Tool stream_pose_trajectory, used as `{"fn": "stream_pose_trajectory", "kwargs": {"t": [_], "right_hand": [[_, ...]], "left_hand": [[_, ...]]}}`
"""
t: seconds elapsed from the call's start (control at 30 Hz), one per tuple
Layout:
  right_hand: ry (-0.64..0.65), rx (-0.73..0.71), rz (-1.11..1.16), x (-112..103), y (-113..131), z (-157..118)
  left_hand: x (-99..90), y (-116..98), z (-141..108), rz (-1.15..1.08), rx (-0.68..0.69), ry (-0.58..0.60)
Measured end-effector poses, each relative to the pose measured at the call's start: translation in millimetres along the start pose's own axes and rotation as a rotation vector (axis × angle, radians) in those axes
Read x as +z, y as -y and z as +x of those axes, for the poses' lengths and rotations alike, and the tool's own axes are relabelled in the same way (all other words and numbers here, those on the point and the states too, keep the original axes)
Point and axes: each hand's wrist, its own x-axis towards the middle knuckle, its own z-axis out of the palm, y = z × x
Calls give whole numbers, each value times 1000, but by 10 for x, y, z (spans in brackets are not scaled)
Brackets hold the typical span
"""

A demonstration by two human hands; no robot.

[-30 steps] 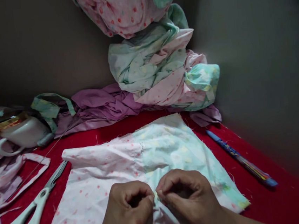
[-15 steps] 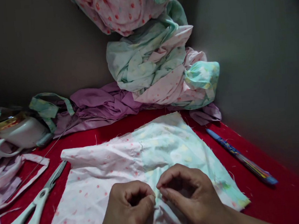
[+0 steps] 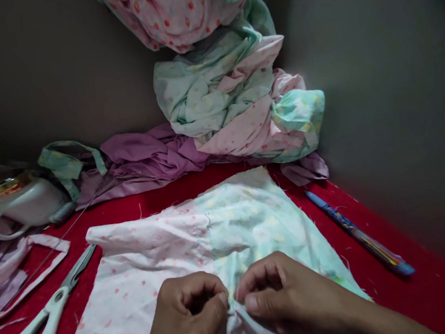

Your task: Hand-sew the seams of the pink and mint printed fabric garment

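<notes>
A cloth point(image 3: 139, 280) joined from pale pink dotted and mint-green printed fabric lies spread out, its edges frayed. Dark stitches show along the seam between the two colours. My left hand point(image 3: 194, 309) is closed, thumb and forefinger pinching the gathered fabric at that seam. Close beside it on the right, my right hand point(image 3: 280, 292) has its fingers curled in, tips against the same gathered spot. Whatever is between its fingertips is too small to make out. Part of the cloth beneath both hands is hidden.
White-handled scissors point(image 3: 50, 315) lie partly open at the left. A blue pen-like case point(image 3: 358, 235) rests on the red cloth surface point(image 3: 409, 306) at right. A white mug point(image 3: 29, 201) stands back left. Purple fabric point(image 3: 146, 156) and a bundled fabric pile point(image 3: 224, 98) are behind.
My right hand has turned and lowered slightly, its fingers curling closer in. My left hand keeps its pinch on the cloth. The view has shifted a little.
</notes>
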Motion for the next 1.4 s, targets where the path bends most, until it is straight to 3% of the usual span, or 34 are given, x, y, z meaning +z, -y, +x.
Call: {"fn": "stream_pose_trajectory", "kwargs": {"t": [0.17, 0.47, 0.63, 0.83, 1.0, 1.2, 1.4], "right_hand": [[-83, -125, 135, 44, -42, 34], [-77, -149, 182, 82, -43, 52], [-51, -180, 203, 76, -100, 52], [-76, -405, 162, 71, -104, 80], [-52, -342, 265, 78, -181, 101], [-50, -301, 297, 93, -140, 113], [-47, -82, 281, 85, -78, 103]], "left_hand": [[7, 31, 2, 8, 3, 17], [-4, -15, -21, -159, -21, 49], [20, 13, 5, -96, -24, -53], [9, 91, 38, -43, 10, -27], [4, 133, 53, -19, 29, 31], [-18, 74, 50, 74, 56, -2], [-63, 52, 37, 221, 315, -39]]}}
